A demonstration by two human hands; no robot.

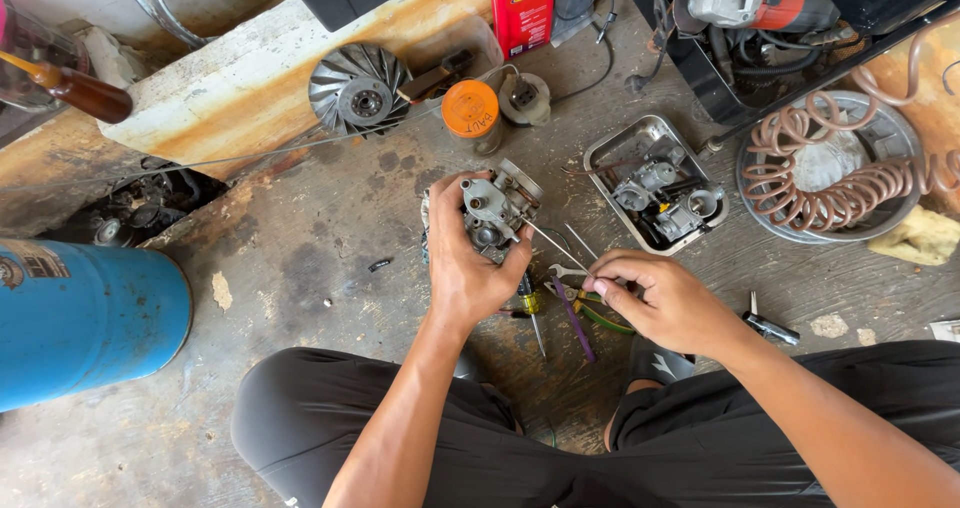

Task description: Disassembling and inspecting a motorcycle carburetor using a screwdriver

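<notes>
My left hand point(468, 268) grips a grey metal carburetor point(497, 208) and holds it upright above the concrete floor. A thin metal wire point(555, 243) runs from the carburetor down to my right hand point(660, 298), whose fingertips pinch its end. Under my right hand lie a small open-end wrench point(566, 271), a purple-handled tool point(574, 320) and a yellow-handled screwdriver point(530, 306). My legs in black shorts frame the lower part of the view.
A metal tray point(612, 153) with carburetor parts sits right of the carburetor. An orange-lidded jar point(471, 111), a finned pulley point(358, 90), a red bottle point(521, 6), a coiled hose point(830, 173) in a round pan, an angle grinder point(760, 0), pliers point(770, 326) and a blue cylinder point(85, 318) surround me.
</notes>
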